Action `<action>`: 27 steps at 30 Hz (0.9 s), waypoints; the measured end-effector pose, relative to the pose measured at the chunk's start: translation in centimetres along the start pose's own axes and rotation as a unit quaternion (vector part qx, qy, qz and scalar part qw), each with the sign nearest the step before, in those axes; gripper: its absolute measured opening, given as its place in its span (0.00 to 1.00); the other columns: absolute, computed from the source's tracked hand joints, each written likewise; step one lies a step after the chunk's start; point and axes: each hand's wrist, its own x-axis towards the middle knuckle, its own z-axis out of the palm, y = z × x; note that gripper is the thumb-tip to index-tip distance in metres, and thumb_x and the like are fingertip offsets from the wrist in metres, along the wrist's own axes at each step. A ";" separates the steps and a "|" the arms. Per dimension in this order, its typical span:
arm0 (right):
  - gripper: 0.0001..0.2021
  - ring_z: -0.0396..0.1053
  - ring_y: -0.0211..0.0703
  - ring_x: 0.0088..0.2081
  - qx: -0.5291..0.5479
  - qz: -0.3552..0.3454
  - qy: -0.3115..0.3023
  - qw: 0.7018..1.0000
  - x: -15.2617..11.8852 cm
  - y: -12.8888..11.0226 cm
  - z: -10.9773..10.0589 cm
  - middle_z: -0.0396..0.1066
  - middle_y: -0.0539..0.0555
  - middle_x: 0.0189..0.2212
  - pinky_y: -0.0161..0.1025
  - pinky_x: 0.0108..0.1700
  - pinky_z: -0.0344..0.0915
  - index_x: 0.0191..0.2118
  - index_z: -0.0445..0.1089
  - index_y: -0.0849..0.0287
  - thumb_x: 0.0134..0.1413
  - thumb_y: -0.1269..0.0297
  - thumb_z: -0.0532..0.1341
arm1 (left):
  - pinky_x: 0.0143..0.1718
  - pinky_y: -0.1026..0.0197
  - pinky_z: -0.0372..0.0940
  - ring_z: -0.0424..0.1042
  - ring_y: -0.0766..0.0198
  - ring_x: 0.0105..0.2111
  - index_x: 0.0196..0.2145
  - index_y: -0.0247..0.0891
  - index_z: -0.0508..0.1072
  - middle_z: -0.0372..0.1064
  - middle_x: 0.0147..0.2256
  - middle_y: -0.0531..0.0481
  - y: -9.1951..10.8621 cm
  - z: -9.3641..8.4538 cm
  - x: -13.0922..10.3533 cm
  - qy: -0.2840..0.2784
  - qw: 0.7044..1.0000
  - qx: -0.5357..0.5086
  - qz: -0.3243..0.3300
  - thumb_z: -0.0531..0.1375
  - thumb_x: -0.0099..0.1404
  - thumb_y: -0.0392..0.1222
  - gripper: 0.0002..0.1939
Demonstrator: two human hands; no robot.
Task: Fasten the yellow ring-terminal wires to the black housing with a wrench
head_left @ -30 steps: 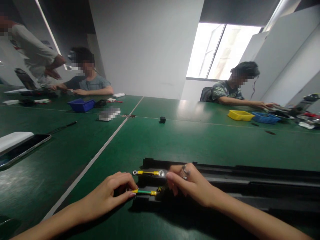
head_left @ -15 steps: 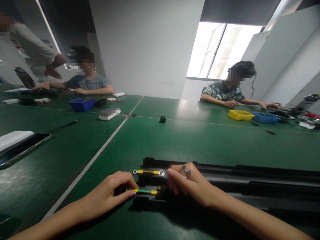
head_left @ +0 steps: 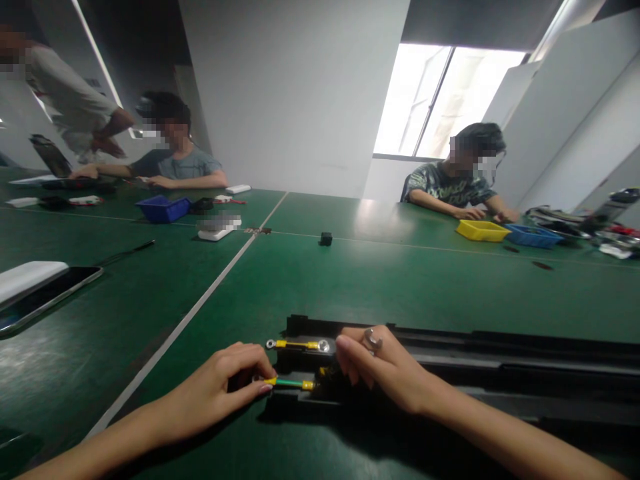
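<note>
My left hand (head_left: 233, 380) pinches the left end of a short green wire (head_left: 289, 383) with yellow-sleeved ends. My right hand (head_left: 383, 367) is closed around a small silver open-end wrench (head_left: 373, 339), whose forked head sticks up by the knuckles; its other end is hidden under the fingers. Above the green wire lies a second short wire (head_left: 295, 345) with yellow sleeves and ring lugs, its right lug under a bolt head (head_left: 323, 346). Both wires run off the left end of a long black metal rail (head_left: 450, 357). The green wire's right end sits in dark shadow beneath my right hand.
A phone (head_left: 50, 297) and a white box lie at left on the green table (head_left: 225, 320). A small black block (head_left: 326, 239) stands mid-table. Blue bins (head_left: 164, 209) and a yellow bin (head_left: 481, 231) are farther off. Two people sit opposite; another person leans in at far left.
My right fingers have shifted slightly over the rail, while my left hand stays put on the green wire. The person at right has drawn their hands in toward the yellow bin.
</note>
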 end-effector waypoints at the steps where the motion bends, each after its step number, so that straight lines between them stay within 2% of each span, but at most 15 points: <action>1: 0.28 0.57 0.32 0.20 -0.002 0.001 0.001 1.000 0.0 0.0 0.0 0.60 0.48 0.18 0.30 0.23 0.54 0.21 0.62 0.62 0.65 0.47 0.47 | 0.37 0.62 0.60 0.67 0.61 0.35 0.37 0.39 0.72 0.70 0.35 0.51 0.0 0.0 0.0 -0.001 1.000 -0.002 0.000 0.55 0.68 0.43 0.08; 13: 0.29 0.58 0.31 0.18 0.024 0.023 0.004 0.999 0.1 0.2 0.1 0.60 0.48 0.17 0.28 0.20 0.54 0.21 0.61 0.61 0.61 0.41 0.47 | 0.37 0.62 0.60 0.67 0.61 0.35 0.36 0.38 0.72 0.70 0.35 0.51 0.2 -0.1 0.2 0.002 1.000 0.001 -0.002 0.55 0.68 0.42 0.07; 27: 0.27 0.57 0.31 0.20 0.048 0.030 -0.020 0.998 0.1 0.2 0.1 0.62 0.48 0.19 0.28 0.21 0.55 0.23 0.63 0.62 0.62 0.44 0.50 | 0.37 0.63 0.60 0.67 0.61 0.34 0.36 0.39 0.71 0.70 0.35 0.52 0.0 0.0 0.0 0.008 1.000 -0.001 0.011 0.55 0.69 0.42 0.07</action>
